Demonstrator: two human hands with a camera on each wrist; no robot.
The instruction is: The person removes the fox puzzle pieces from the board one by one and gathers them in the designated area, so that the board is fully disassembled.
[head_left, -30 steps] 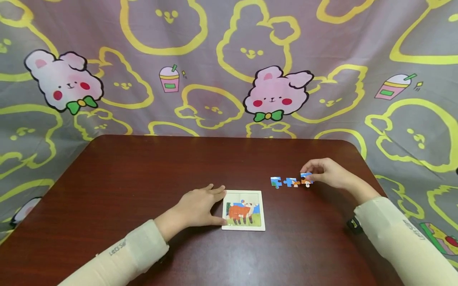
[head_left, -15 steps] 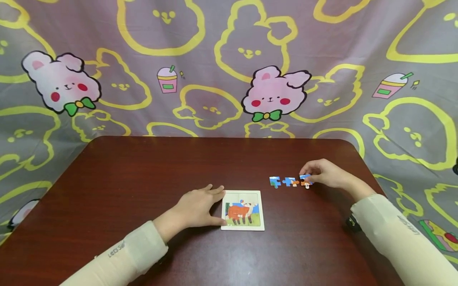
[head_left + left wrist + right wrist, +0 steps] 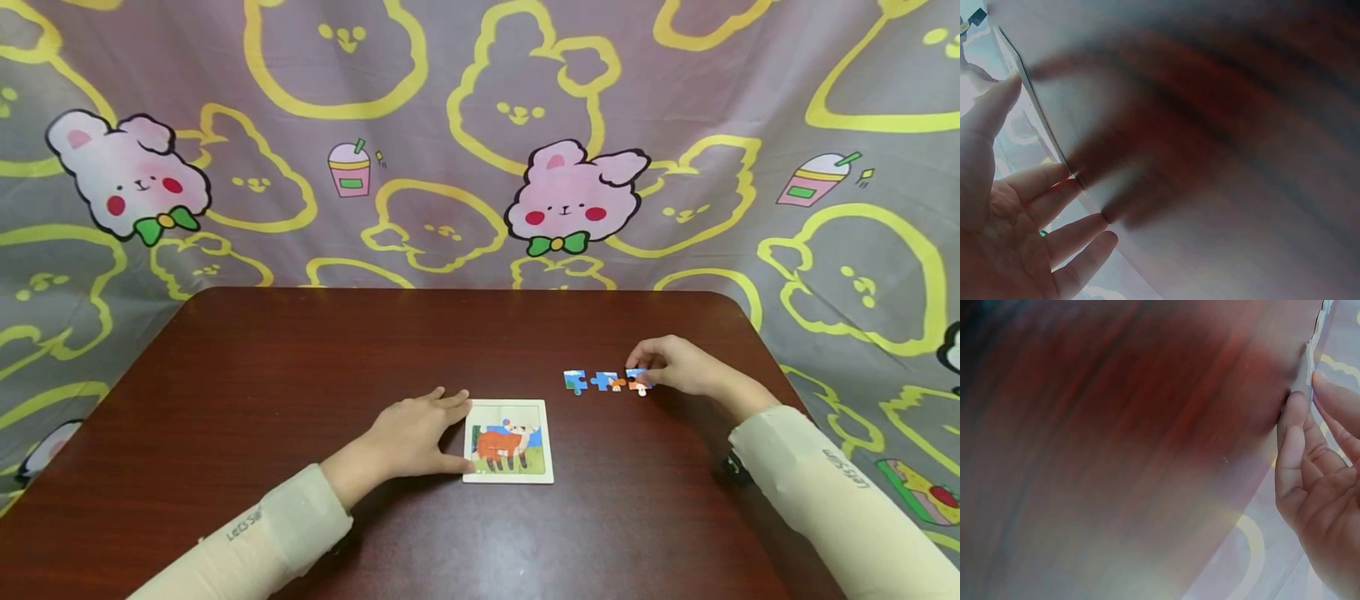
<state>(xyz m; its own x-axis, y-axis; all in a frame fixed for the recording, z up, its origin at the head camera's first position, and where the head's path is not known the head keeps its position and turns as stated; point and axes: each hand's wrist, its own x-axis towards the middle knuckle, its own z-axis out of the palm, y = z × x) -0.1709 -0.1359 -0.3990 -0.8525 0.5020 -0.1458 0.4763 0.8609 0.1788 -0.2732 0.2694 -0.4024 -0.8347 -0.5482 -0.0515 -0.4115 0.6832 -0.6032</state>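
My left hand point(image 3: 412, 435) lies at the left side of a white-framed puzzle tray point(image 3: 549, 442), fingers spread, thumb at its near left corner. The tray holds a picture of an orange-red animal on grass, with bare pale board along its upper part. In the left wrist view the fingertips point(image 3: 1107, 219) meet the table beside the tray's edge. My right hand point(image 3: 684, 365) pinches a blue puzzle piece point(image 3: 638, 379) with some orange and white, between thumb and fingers. The right wrist view shows the piece edge-on, low at the table. Left of it lies a second puzzle piece point(image 3: 606, 382), blue with orange.
A third puzzle piece point(image 3: 574, 381), blue with green, lies at the left end of the row. The dark red-brown table point(image 3: 337, 350) has a patterned curtain point(image 3: 427, 125) behind it and along its sides.
The right hand has brought its puzzle piece slightly down, nearly level with the other two in the row. The left hand and the tray stay in place; the head view has shifted a little.
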